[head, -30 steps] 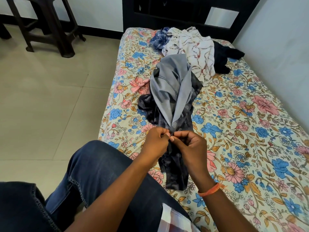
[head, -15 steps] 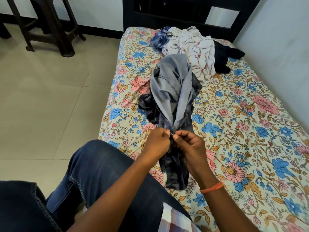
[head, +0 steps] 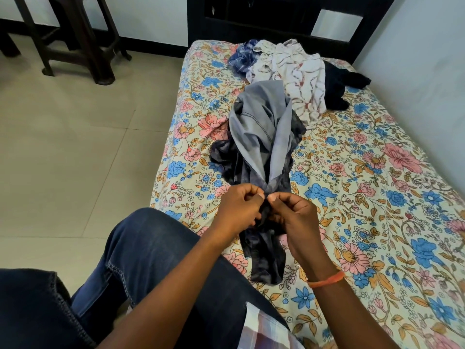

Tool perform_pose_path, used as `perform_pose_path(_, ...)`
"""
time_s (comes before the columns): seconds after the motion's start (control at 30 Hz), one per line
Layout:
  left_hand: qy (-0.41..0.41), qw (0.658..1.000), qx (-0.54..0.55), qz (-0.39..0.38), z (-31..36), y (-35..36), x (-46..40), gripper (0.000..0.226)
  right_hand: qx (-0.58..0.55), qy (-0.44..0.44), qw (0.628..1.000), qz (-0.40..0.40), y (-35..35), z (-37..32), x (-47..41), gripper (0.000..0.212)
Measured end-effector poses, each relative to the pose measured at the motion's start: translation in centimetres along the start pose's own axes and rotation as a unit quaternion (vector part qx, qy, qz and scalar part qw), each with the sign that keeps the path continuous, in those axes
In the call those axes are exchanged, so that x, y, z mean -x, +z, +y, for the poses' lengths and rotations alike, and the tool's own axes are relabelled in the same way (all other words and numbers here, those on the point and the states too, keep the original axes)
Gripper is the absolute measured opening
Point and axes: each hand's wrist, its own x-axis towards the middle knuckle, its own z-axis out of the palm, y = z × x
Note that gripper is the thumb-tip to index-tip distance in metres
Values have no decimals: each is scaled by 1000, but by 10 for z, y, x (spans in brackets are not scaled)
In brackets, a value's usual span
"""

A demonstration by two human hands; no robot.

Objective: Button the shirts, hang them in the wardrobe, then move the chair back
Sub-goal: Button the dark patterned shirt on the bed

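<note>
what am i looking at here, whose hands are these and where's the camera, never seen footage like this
There is no machine here. A person wears a camera on their head, so this single view looks down at their own two hands. The left hand and the right hand both pinch the front edge of a dark shirt with a grey inside, at about the spot where a button would close; the button itself is too small to see. The shirt lies on a bed with a floral sheet. Further back lie a white patterned shirt, a blue checked one and a black garment. A dark chair stands on the floor.
</note>
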Motion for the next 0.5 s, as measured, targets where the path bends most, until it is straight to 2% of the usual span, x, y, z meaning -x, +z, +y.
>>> perform_pose_path(0.1,29,999,-5,24,1,-1,2,12,45,-24,999,8,1,0,1,8)
perform_pose_path(0.2,87,992,-60,62,1,1,4,17,98,-52,994,11,3,-1,2,9)
perform_pose_path(0.3,100,991,-61,71,2,4,9,19,159,-84,983,18,4,0,2,12)
perform_pose_path(0.5,129,986,-82,67,4,2,11,21,170,-91,981,9,2,1,0,11)
